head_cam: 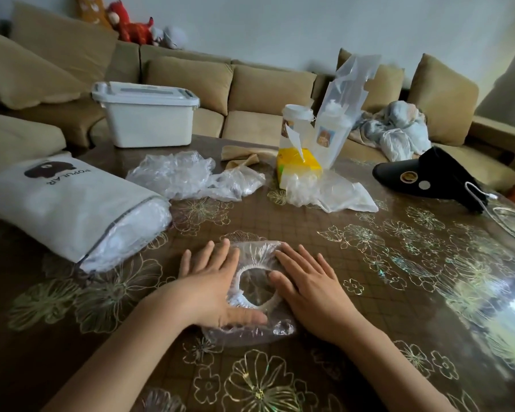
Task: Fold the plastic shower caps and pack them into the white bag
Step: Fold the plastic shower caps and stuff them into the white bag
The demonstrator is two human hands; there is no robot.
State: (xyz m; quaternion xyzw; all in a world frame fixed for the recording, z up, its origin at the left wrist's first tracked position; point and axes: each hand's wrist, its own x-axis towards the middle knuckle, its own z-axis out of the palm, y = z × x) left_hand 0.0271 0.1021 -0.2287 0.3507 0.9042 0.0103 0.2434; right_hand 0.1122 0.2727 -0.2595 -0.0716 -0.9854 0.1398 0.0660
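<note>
A clear plastic shower cap (254,282) with a white elastic ring lies flat on the table in front of me. My left hand (213,285) presses flat on its left side, thumb along its near edge. My right hand (308,285) presses flat on its right side. Both hands have fingers spread and grip nothing. The white bag (63,203) printed POPULAR lies on its side at the left, its zipped mouth open toward me with clear plastic caps showing inside. A loose pile of clear shower caps (188,176) lies behind, mid-table.
The brown table (399,292) has a glossy flower-patterned cover. A white lidded bin (146,117) stands at the back left. A yellow box with plastic wrapping (298,169), tall clear packs (336,126), and a black visor (431,175) with a white cable sit at the back right. A sofa lies beyond.
</note>
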